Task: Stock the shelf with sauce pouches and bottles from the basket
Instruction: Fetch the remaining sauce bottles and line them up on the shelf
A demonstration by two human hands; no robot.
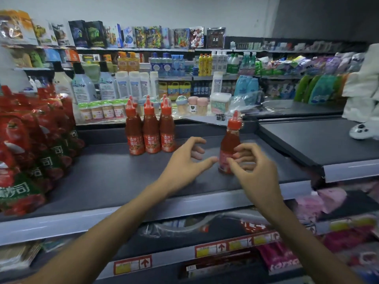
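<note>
A red sauce bottle (230, 140) with a red cap stands on the dark shelf (102, 177), right of centre. My right hand (256, 171) is curled at its lower label, thumb and fingertips pinching the bottle's near right side. My left hand (184, 167) hovers just left of it, fingers spread and relaxed, thumb tip almost at the label. A tight group of matching sauce bottles (146, 130) stands further back at the middle. Red sauce pouches (30, 140) are packed upright along the shelf's left end. No basket is in view.
A second dark shelf section (307, 140) adjoins on the right, with a white object (361, 131) on it. Jars and small containers (102, 111) line the ledge behind. Pink packets (287, 257) fill the lower shelf. Stocked shelves run along the far wall.
</note>
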